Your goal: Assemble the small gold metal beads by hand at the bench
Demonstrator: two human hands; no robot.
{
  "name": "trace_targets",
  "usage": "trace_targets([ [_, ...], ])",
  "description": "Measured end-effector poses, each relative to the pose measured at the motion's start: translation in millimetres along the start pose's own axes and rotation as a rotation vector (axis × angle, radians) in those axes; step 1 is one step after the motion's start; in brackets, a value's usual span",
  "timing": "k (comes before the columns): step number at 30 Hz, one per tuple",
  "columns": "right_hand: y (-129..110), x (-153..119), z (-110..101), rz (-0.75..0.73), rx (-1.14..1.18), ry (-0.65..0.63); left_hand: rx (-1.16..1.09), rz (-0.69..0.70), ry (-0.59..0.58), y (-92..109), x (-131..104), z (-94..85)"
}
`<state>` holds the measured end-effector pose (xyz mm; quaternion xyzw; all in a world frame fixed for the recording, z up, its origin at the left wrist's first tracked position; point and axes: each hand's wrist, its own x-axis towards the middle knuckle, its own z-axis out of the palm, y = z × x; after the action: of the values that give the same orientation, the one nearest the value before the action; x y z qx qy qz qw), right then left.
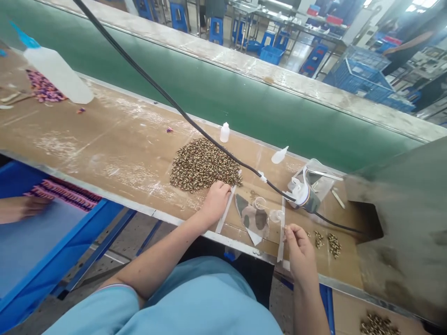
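Observation:
A big heap of small brass-coloured ring-like parts [206,165] lies on the brown work surface. At its lower right edge, my left hand [217,201] has its fingers drawn together over the board; whatever is between them is hidden. My right hand [299,244] is closed in a pinch beside a strip of clear tape [281,242], on something too small to make out. Between my hands lies a patterned grey-brown scrap [251,216] with a small clear cup [260,203] on it. Another clear cup [275,216] stands closer to my right hand.
Small groups of brass parts [334,245] lie right of my right hand. A black cable [167,95] crosses above the bench to a white device [300,190]. Small white bottles [225,132] stand behind the heap. At left, another person's hand [28,208] is over a blue tray [70,242].

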<state>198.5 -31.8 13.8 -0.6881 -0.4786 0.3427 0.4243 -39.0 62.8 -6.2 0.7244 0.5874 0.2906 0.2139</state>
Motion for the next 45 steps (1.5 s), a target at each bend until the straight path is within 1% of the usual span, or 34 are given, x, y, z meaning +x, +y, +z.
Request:
trace_targets([
  [3,-0.1,1.0,-0.9,0.042,-0.007,-0.003,0.023,0.034,0.042,-1.1,-3.4,2.0],
  [6,3.2,3.4,-1.8,-0.024,-0.106,0.020,0.041,0.051,0.032,-1.5,-4.8,3.5],
  [9,5.8,8.0,-4.0,-0.192,-0.263,0.067,0.039,0.048,0.018,-2.1,-4.4,3.8],
  [12,5.7,14.6,-8.3,-0.405,-0.429,0.093,-0.039,0.012,0.038,-1.6,-4.7,0.1],
  [14,4.9,19.5,-11.7,-0.529,-0.546,0.098,-0.164,-0.044,0.052,2.2,-7.3,-2.8],
  [16,3.8,24.5,-14.8,-0.624,-0.645,0.093,-0.367,-0.111,0.038,10.4,-12.9,-2.7],
  [18,2.2,29.1,-16.9,-0.705,-0.728,0.083,-0.628,-0.169,-0.032,22.5,-21.5,2.5],
  [21,-2.3,35.0,-18.0,-0.803,-0.847,0.063,-0.984,-0.228,-0.234,41.5,-37.1,18.0],
  [23,-6.6,37.9,-17.9,-0.861,-0.913,0.056,-1.125,-0.281,-0.346,50.3,-45.9,28.7],
  [24,-8.9,39.1,-17.8,-0.885,-0.937,0.050,-1.168,-0.306,-0.380,53.0,-49.1,32.7],
  [27,-15.1,41.6,-18.1,-0.933,-0.981,0.022,-1.226,-0.354,-0.410,55.5,-53.1,37.4],
  [31,-19.9,44.0,-19.2,-0.950,-1.015,-0.010,-1.245,-0.374,-0.430,54.0,-50.5,32.1],
  [35,-22.0,46.7,-19.2,-0.983,-1.042,0.003,-1.272,-0.393,-0.435,53.6,-49.5,28.6],
  [42,-26.0,50.2,-16.5,-0.965,-1.090,-0.037,-1.280,-0.403,-0.448,53.9,-51.1,29.7],
  [45,-29.9,51.6,-16.4,-0.983,-1.131,-0.049,-1.281,-0.406,-0.454,53.9,-51.0,29.1],
])
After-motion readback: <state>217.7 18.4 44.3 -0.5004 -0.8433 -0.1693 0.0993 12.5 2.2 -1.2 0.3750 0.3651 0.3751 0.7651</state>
